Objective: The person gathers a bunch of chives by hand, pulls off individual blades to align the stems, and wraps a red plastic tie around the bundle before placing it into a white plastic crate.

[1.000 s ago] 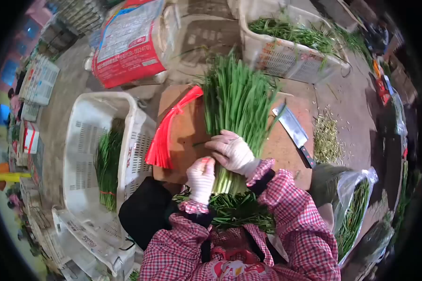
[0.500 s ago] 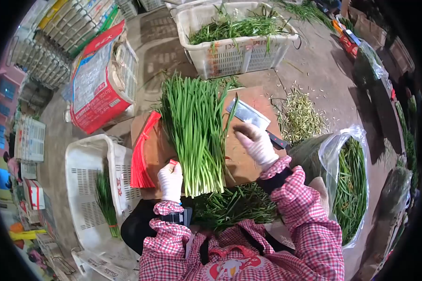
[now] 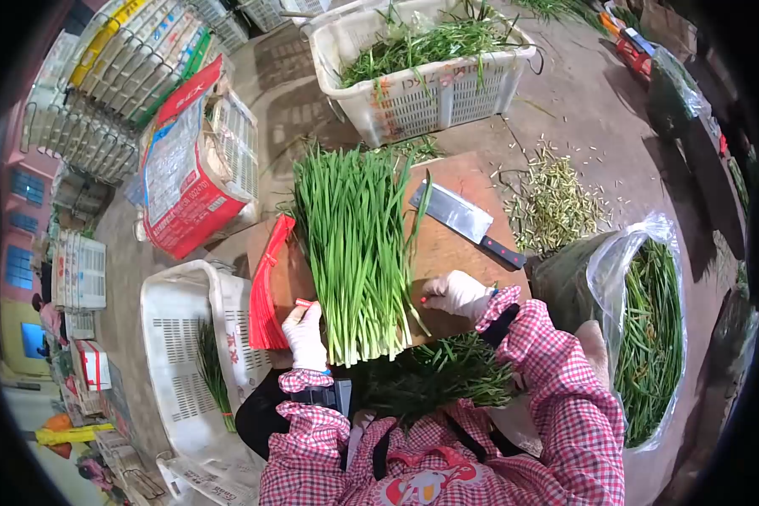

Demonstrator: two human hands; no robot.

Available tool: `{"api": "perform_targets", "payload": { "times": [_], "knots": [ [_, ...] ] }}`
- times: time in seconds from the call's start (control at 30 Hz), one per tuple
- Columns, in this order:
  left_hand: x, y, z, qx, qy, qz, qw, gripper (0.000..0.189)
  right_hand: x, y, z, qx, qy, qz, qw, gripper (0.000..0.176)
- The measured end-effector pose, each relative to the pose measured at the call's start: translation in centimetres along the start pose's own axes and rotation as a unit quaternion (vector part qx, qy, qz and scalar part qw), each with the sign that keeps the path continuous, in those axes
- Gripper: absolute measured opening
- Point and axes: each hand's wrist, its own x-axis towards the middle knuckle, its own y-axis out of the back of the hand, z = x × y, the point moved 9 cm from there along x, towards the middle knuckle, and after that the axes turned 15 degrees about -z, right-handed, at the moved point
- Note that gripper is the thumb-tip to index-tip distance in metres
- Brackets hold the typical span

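Note:
A thick bundle of garlic chives [image 3: 354, 244] lies on the wooden board [image 3: 447, 244], pale stem ends toward me. At its left, my gloved left hand [image 3: 304, 333] pinches one end of a red tie [image 3: 303, 302]. My gloved right hand [image 3: 457, 294], right of the stems, is closed on a small red tip that looks like the tie's other end. Anything of the tie between the hands is hidden by the chives. Left of the bundle is a stack of red ties [image 3: 266, 295]. A cleaver [image 3: 455, 212] rests on the board's right side, above my right hand.
A white crate of greens [image 3: 430, 93] stands beyond the board. Another white crate [image 3: 177, 329] at left holds a tied bunch [image 3: 215, 371]. Cut stem ends [image 3: 557, 202] are scattered on the floor at right, near a plastic bag of greens [image 3: 645, 337]. Loose leaves [image 3: 438, 379] lie below the board.
My right hand has come down from beside the cleaver to the right side of the stems and closed on a red tip. My left hand still pinches the tie. The view has shifted slightly.

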Motion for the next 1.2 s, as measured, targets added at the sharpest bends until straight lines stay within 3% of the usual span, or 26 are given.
{"api": "perform_targets", "payload": {
  "times": [0.1, 0.23, 0.3, 0.4, 0.43, 0.57, 0.67, 0.7, 0.77, 0.8, 0.83, 0.9, 0.93, 0.97, 1.03, 1.07, 1.1, 1.2],
  "knots": [
    [0.1, 0.1, -1.2, -0.089, 0.022, -0.011, 0.996, 0.003, -1.2, -0.2, -1.4, 0.061, 0.019, -0.051, 0.997, 0.017],
    [0.2, 0.0, -1.3, -0.071, 0.019, 0.009, 0.997, 0.004, -0.3, 0.7, -3.2, 0.155, 0.007, -0.059, 0.986, 0.016],
    [0.2, -0.9, 0.1, -0.064, 0.001, -0.045, 0.997, 0.007, 1.1, 1.4, -5.7, 0.111, 0.075, -0.069, 0.989, 0.017],
    [-0.1, -2.0, 2.9, 0.031, 0.009, -0.073, 0.997, 0.008, 4.0, 1.2, -9.1, 0.082, 0.089, -0.122, 0.985, 0.015],
    [0.0, -2.1, 3.6, 0.068, 0.009, -0.086, 0.994, 0.008, 4.8, 1.2, -10.3, 0.027, 0.047, -0.16, 0.986, 0.017],
    [2.2, -1.0, 4.1, 0.151, -0.016, -0.119, 0.981, 0.011, 8.6, -0.4, -13.5, -0.07, 0.051, -0.215, 0.973, 0.025],
    [5.0, 0.9, 3.2, 0.277, 0.022, -0.157, 0.948, 0.008, 10.0, -1.9, -16.1, -0.108, 0.057, -0.243, 0.962, 0.027],
    [4.5, 0.7, 4.4, 0.288, 0.054, -0.185, 0.938, 0.008, 10.9, -2.7, -16.5, -0.135, 0.081, -0.213, 0.964, 0.028],
    [5.4, 2.2, 4.9, 0.413, 0.055, -0.117, 0.902, 0.011, 12.4, -4.6, -17.0, -0.15, 0.091, -0.194, 0.965, 0.028],
    [4.5, 1.2, 7.2, 0.498, 0.041, -0.154, 0.852, 0.014, 12.8, -5.3, -17.1, -0.137, 0.09, -0.168, 0.972, 0.027],
    [4.8, 2.1, 6.7, 0.51, 0.069, -0.108, 0.851, 0.017, 13.8, -6.5, -16.9, -0.167, 0.063, -0.177, 0.968, 0.028],
    [5.4, 3.1, 6.7, 0.573, 0.076, -0.063, 0.814, 0.017, 14.0, -7.1, -16.8, -0.074, 0.065, -0.101, 0.99, 0.029],
    [5.2, 3.9, 6.5, 0.553, 0.092, -0.015, 0.828, 0.019, 14.7, -7.8, -16.7, -0.075, 0.062, -0.105, 0.99, 0.03],
    [6.2, 5.5, 4.7, 0.531, 0.044, 0.037, 0.845, 0.02, 14.4, -7.8, -16.9, -0.057, 0.069, -0.07, 0.993, 0.029],
    [4.3, 6.0, 4.2, 0.391, -0.019, 0.056, 0.919, 0.02, 13.9, -8.4, -16.1, -0.01, 0.085, -0.003, 0.996, 0.027],
    [4.5, 7.1, 2.0, 0.338, -0.031, 0.106, 0.935, 0.019, 14.3, -9.1, -15.7, -0.014, 0.064, -0.027, 0.997, 0.024],
    [2.1, 5.4, 4.0, 0.29, -0.054, 0.107, 0.949, 0.015, 13.1, -8.7, -15.8, 0.004, 0.097, 0.032, 0.995, 0.022],
    [0.4, 5.3, 2.1, 0.171, -0.14, 0.158, 0.963, 0.009, 11.4, -9.2, -16.1, -0.04, 0.142, 0.027, 0.989, 0.02]
  ]
}}
